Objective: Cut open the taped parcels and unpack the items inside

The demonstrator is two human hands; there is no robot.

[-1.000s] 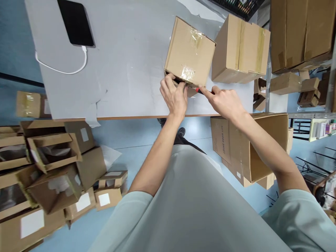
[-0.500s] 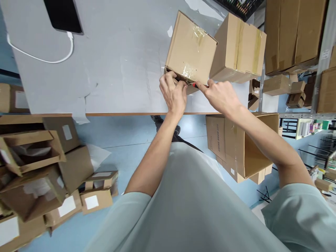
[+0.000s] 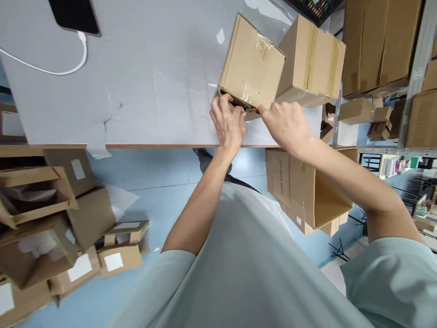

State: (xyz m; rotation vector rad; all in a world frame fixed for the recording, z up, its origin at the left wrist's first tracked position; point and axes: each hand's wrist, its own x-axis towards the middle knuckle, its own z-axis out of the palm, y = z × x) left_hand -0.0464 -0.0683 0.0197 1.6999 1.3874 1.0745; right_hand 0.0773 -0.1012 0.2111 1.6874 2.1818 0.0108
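A taped cardboard box (image 3: pixel 254 68) sits slanted near the front edge of the table. My left hand (image 3: pixel 228 122) has its bent fingers hooked on the near edge of this box, where a dark gap shows along the seam. My right hand (image 3: pixel 287 124) is closed round a box cutter (image 3: pixel 256 110), of which only a red part and a thin tip show beyond the fingers. That tip lies at the seam, close to my left fingertips. Clear tape (image 3: pixel 246 96) shines on the box just above the seam.
A second taped box (image 3: pixel 312 64) stands right of the first. A phone (image 3: pixel 75 16) with a white cable lies at the table's (image 3: pixel 146 91) far left. Opened cartons (image 3: pixel 92 216) crowd the floor at left; an open carton (image 3: pixel 303 191) stands below the right arm. A shelf post (image 3: pixel 414 77) rises at right.
The view has shifted slightly. My right hand has turned a little on the box cutter, hiding its dark handle. Both hands stay at the seam of the box.
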